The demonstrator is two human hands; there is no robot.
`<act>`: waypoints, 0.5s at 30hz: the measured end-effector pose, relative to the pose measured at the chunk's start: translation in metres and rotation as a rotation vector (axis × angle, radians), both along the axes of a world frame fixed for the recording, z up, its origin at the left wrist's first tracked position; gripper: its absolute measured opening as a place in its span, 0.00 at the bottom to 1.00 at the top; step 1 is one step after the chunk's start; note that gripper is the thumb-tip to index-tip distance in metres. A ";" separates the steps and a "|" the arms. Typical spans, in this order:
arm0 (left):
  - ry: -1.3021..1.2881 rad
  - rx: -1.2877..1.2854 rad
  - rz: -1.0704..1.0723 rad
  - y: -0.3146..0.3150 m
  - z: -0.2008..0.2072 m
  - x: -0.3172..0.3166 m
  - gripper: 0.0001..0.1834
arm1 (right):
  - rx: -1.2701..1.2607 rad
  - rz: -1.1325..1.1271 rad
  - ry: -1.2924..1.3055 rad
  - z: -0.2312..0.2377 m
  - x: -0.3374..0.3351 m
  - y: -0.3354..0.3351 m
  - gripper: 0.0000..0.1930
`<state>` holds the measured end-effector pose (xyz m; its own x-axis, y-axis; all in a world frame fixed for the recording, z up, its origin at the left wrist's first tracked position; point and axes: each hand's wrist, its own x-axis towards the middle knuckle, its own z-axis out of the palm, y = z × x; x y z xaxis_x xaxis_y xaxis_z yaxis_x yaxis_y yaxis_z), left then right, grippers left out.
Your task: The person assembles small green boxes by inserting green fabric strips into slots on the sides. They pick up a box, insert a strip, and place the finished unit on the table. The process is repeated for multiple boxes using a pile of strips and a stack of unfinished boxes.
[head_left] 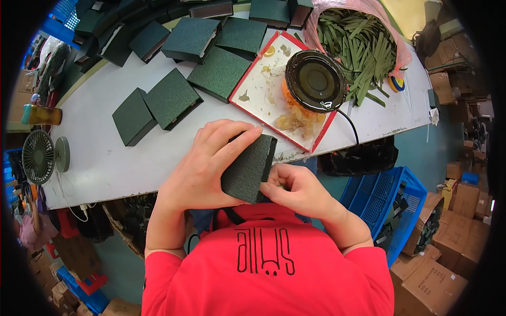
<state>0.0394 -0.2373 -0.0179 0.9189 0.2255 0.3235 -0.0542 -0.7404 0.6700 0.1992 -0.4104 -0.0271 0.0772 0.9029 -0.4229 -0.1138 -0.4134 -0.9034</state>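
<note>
My left hand is wrapped round a small dark green textured box, with its fingers over the far end and the thumb under the near end. The box is tilted above the front edge of the table. My right hand is closed at the box's right side, thumb and fingertips touching its edge. Whether a small piece is pinched there is hidden. Beyond my hands, two similar green boxes lie on the white table, touching each other.
A round pot of dark liquid with a black cord stands on a stained red-rimmed board. Behind it, a pink bag holds green strips. More boxes pile up at the back. A fan stands left; a blue crate sits below right.
</note>
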 end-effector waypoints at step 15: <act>0.040 0.049 0.059 -0.002 0.003 -0.005 0.46 | 0.069 -0.178 0.419 -0.012 0.010 -0.003 0.18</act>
<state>0.0345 -0.2393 -0.0150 0.9170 0.2647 0.2984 0.0169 -0.7733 0.6338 0.2091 -0.4134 -0.0394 0.0687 0.9180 -0.3905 -0.5388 -0.2953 -0.7890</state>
